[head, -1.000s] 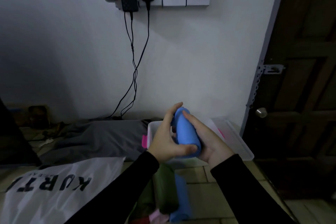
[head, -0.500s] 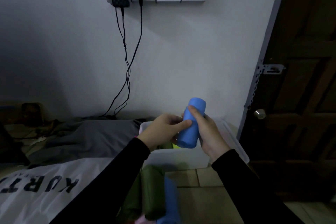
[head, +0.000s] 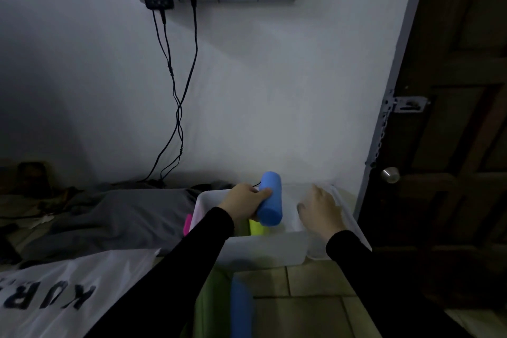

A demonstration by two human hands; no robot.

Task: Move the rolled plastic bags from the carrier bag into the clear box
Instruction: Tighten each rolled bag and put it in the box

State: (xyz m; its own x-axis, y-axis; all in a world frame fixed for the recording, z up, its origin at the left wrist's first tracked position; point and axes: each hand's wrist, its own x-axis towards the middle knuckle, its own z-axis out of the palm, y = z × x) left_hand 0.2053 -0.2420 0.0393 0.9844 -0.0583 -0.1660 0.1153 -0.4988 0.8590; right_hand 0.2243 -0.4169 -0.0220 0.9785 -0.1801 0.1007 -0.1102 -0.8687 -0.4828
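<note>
One blue roll of plastic bags sits in the lower centre of the frame, held upright and slightly tilted over the clear box, gripped around its lower half by the left hand. The right hand is empty, its fingers loosely spread, over the right part of the box near the rim. Inside the box one yellow-green roll shows below the blue one. One pink roll lies just outside the box's left wall. At the bottom centre, two more rolls stand side by side, one green and one blue. One white carrier bag with black lettering fills the lower left. A grey cloth lies behind it. Two cables hang from the wall sockets at upper left.
</note>
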